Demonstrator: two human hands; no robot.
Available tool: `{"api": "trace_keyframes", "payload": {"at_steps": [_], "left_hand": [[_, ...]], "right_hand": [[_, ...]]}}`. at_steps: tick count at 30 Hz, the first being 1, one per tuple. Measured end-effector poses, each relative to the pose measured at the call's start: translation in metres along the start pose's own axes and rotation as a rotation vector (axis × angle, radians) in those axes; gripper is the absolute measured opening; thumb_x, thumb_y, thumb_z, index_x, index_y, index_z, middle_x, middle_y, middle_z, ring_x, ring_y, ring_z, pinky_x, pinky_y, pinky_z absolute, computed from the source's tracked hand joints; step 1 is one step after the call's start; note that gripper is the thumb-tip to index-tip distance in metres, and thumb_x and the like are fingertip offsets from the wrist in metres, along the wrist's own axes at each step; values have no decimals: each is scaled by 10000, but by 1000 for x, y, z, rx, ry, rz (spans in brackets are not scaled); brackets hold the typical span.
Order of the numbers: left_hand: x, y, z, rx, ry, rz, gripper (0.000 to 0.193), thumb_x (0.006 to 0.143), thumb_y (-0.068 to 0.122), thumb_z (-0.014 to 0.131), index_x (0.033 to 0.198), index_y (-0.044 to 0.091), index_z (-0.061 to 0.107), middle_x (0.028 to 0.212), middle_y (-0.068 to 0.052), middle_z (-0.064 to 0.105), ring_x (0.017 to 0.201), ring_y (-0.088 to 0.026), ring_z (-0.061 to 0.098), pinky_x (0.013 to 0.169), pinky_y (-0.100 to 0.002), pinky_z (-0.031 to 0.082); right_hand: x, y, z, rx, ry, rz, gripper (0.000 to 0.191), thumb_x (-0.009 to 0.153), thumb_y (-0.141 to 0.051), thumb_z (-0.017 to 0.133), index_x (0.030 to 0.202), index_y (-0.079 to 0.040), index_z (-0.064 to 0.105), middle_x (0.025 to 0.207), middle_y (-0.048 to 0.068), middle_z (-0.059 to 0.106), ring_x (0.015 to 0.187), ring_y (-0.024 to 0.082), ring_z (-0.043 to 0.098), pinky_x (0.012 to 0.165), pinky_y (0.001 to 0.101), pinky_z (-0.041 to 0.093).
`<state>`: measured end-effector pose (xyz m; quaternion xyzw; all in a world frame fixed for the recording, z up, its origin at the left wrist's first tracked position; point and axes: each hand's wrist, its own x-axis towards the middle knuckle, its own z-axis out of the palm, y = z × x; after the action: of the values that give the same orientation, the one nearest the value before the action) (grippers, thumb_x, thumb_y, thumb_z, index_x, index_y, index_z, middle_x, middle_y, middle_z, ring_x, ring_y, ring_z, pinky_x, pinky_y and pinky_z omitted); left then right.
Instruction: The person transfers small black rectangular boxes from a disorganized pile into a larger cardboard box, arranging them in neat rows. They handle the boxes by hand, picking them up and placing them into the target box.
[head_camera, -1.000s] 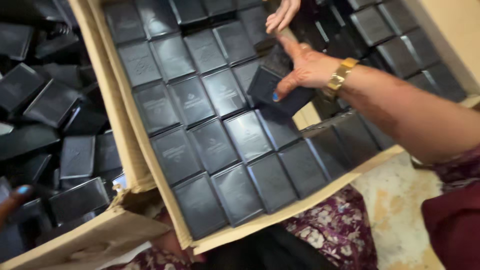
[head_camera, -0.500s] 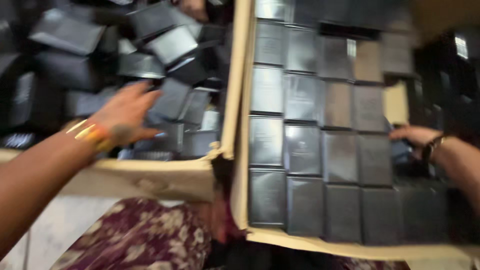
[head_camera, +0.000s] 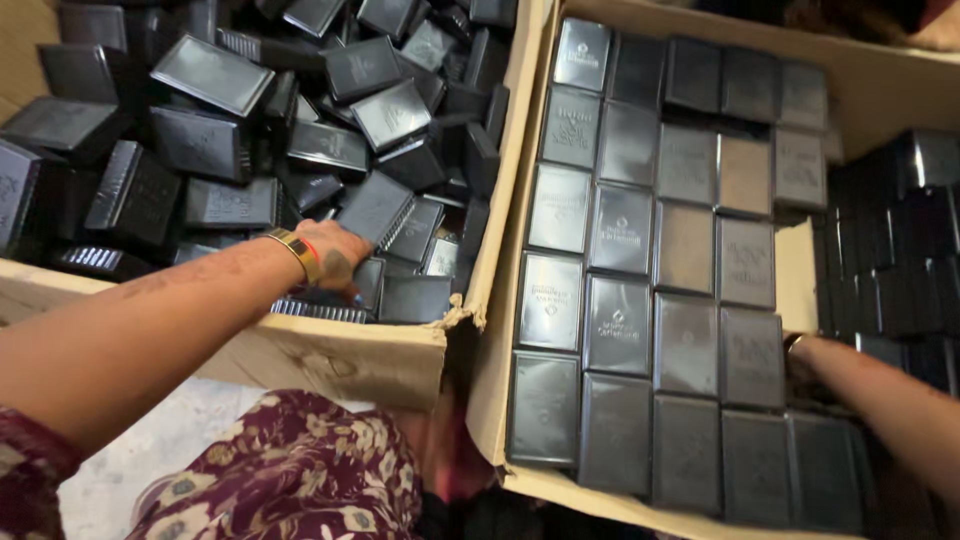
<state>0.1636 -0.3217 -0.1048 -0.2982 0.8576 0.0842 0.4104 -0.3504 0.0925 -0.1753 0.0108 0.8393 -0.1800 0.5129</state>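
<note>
The left hand (head_camera: 335, 262) reached down into the left cardboard carton (head_camera: 340, 355), fingers curled among a loose heap of small black boxes (head_camera: 300, 130). It appeared to be closing on one black box (head_camera: 375, 210) lying tilted just beyond the knuckles; whether the grasp was complete could not be told, as the fingertips were hidden. A gold bangle (head_camera: 295, 250) sat at the wrist.

The right hand (head_camera: 805, 365) lay at the far right edge of the right cardboard carton (head_camera: 500, 300), low among the packed boxes (head_camera: 640, 300). Its fingers were out of sight, so clenched or released could not be told.

The packed boxes lay flat in tidy rows, lids up, edges touching. The loose ones lay at all angles, some on edge and showing ribbed sides.

Judgement on handling: the boxes looked rigid, thin-walled and light, with a glossy top face likely to slip under a flat palm. The ribbed side walls seemed the better hold, pinched between thumb and fingers across the narrow width. Corners looked liable to scuff or dent if dropped into the pile. A patterned maroon garment (head_camera: 290, 470) showed below the cartons.
</note>
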Motion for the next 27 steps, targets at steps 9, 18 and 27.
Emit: {"api": "trace_keyframes", "payload": {"at_steps": [9,18,27], "left_hand": [[41,-39,16,-640,562,85,632,844,473,759,1280,36,624,1217,-223,685,1141,-389,656,970,-445,518],[65,-55,45,-535,749,140,592,928,438,733,1249,-47,618,1218,-315,650,1138,-480,613,952,-515,501],[66,-80,67,-671,540,-103,586,991,459,697,1287,-42,628,1180,-309,702,1093,-457,677,919,-522,523]], "right_hand": [[-3,-30,8,-222,49,-42,368,960,-314,595,1244,-88,655,1148,127,731,1004,304,694,832,494,565],[0,-73,11,-688,119,-151,376,974,-323,589,1257,-87,667,1189,139,725,1054,321,684,875,492,554],[-37,-64,-22,-905,-64,-72,386,988,-331,584,1271,-85,679,1230,151,720,1104,338,674,919,490,543]]}}
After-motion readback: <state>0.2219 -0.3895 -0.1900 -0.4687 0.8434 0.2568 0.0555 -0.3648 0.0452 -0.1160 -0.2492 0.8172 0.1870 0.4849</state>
